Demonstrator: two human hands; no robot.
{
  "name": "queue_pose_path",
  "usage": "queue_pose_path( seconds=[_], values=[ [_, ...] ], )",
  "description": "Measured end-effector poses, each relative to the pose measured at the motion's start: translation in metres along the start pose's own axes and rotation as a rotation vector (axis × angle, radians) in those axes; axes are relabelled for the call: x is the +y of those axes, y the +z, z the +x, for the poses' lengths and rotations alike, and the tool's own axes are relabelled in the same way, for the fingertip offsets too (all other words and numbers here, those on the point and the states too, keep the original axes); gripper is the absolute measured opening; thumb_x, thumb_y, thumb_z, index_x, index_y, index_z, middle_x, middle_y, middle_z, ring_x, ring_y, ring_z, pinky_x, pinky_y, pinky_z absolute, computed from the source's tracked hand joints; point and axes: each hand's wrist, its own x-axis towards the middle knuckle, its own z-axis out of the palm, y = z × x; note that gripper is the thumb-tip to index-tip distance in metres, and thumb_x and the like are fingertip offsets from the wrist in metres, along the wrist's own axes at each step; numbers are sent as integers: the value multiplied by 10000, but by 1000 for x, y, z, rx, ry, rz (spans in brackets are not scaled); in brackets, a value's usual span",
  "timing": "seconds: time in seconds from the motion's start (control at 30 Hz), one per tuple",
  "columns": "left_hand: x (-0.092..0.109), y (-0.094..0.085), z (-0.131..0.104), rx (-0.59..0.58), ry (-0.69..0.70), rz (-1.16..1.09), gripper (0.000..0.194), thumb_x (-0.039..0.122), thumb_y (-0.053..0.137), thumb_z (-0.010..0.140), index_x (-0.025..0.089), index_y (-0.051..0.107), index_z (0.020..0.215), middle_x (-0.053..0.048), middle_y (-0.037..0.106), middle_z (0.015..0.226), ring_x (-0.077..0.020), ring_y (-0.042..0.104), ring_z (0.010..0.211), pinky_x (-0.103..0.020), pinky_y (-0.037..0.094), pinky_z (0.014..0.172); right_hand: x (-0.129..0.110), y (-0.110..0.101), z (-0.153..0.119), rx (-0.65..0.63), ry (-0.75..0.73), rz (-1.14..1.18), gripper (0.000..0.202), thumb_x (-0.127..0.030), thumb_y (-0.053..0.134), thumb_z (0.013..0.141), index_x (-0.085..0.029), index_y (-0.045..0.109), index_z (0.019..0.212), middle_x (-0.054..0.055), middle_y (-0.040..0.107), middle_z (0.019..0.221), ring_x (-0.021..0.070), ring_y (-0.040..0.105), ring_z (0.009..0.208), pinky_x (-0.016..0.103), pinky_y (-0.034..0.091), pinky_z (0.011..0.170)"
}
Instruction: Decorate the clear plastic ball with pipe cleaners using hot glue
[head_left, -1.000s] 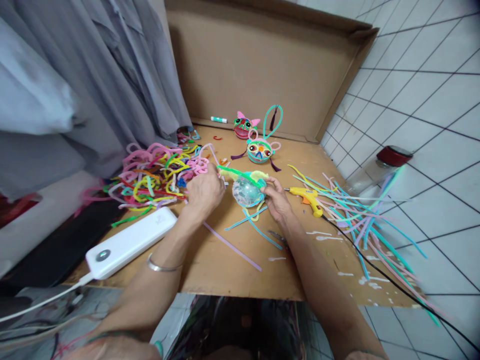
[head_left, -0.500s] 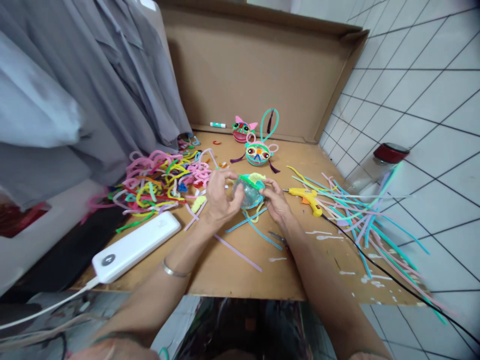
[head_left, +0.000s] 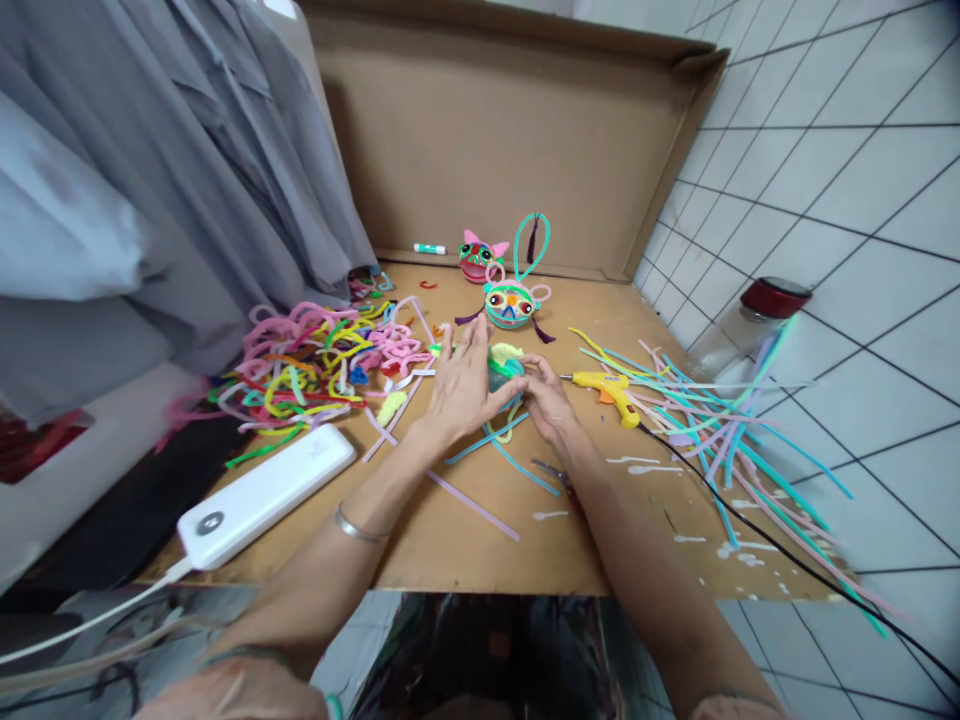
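Low over the middle of the table, a clear plastic ball (head_left: 504,378) trimmed with green and yellow fuzzy stems is mostly hidden behind my fingers. My right hand (head_left: 549,398) grips its right side between thumb and fingers. Across its left side lies my left hand (head_left: 461,385), fingers stretched out and thumb apart, its palm towards the ball. Under them are blue fuzzy stems (head_left: 534,468) and a pale yellow one. Scissors (head_left: 553,470) lie partly behind my right wrist. A yellow hot glue gun (head_left: 611,390) rests right of my right hand.
A tangled heap of coloured fuzzy stems (head_left: 300,360) is at left, a white power bank (head_left: 266,495) before it. Finished face ornaments, one teal-rimmed (head_left: 511,303) and one red (head_left: 478,260), stand behind. Long stems (head_left: 712,420) and a red-lidded jar (head_left: 742,320) are at right.
My left hand has opened from its curled grip, its fingers now stretched across the ball's left side and hiding more of it. My right hand keeps its grip. The view shifts slightly.
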Motion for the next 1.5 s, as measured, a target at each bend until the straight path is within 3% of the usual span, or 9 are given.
queue_pose_path(
  seconds=[0.3,0.77,0.97,1.2,1.5],
  values=[
    [3,-2,-8,-112,-2,87,865,657,430,928,17,338,1502,-271,476,1510,-396,341,1490,-629,100,1238,-1,0,0,3,1,4,377,-201,762,510,-253,584,839,-78,660,692,115,566,639,222,437,579],
    [0,7,-15,-85,-70,37,952,676,515,870,7,301,1513,-301,358,1575,-423,244,1522,-637,139,1232,-2,1,0,-14,18,2,391,-204,781,501,-252,591,840,-68,668,733,123,572,691,232,418,612],
    [3,6,-16,-86,-83,45,816,623,477,914,32,386,1470,-284,394,1559,-417,251,1520,-645,163,1226,-3,1,0,-12,2,-17,380,-202,769,508,-257,592,840,-63,659,755,128,566,702,242,429,629],
    [4,6,-16,-66,-154,15,557,429,317,1017,59,491,1396,-237,485,1512,-362,302,1510,-616,202,1230,-2,2,-1,-17,10,-5,386,-224,789,505,-258,600,839,-58,659,763,135,566,698,251,454,622],
    [5,15,-15,26,-245,-42,480,453,416,996,136,573,1321,-179,572,1450,-331,400,1464,-579,290,1210,0,-2,1,-56,29,24,413,-204,819,500,-253,614,856,-50,669,826,138,593,766,259,477,677]
  ],
)
